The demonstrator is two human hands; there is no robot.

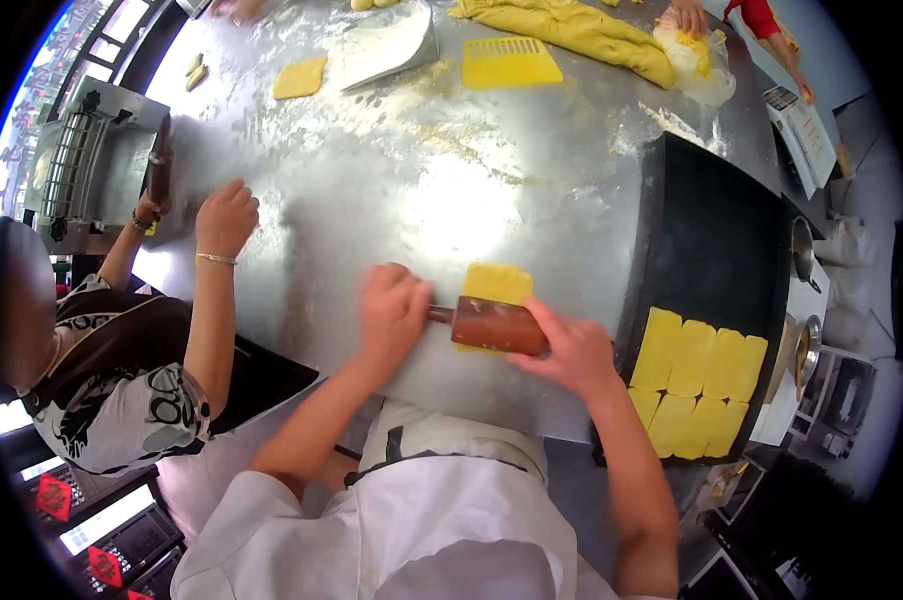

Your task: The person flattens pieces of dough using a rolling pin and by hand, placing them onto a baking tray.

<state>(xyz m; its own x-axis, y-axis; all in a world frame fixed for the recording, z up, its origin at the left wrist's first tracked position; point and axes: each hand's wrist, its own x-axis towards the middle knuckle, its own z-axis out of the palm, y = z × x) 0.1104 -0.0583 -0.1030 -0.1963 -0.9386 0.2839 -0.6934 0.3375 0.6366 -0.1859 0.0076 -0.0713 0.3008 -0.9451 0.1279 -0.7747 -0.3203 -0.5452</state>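
A brown wooden rolling pin (493, 326) lies across a yellow piece of dough (497, 281) on the metal table in front of me. My left hand (393, 312), slightly blurred, is closed around the pin's thin left handle. At the other end, my right hand (573, 350) grips the pin, thumb on the near side and fingers over the end. Dough shows beyond the roller, with a thin strip on the near side; the middle is hidden under it. To the right, a black baking tray (716, 230) holds several flat yellow dough pieces (699, 358) in two rows.
A co-worker (121, 400) stands at left, one hand on a brown roller beside a metal dough machine (76, 165). Farther back are a yellow scraper (511, 62), a floury sheet (386, 45), a dough slab (299, 77) and a long dough roll (571, 35). Another person's hand is at upper right.
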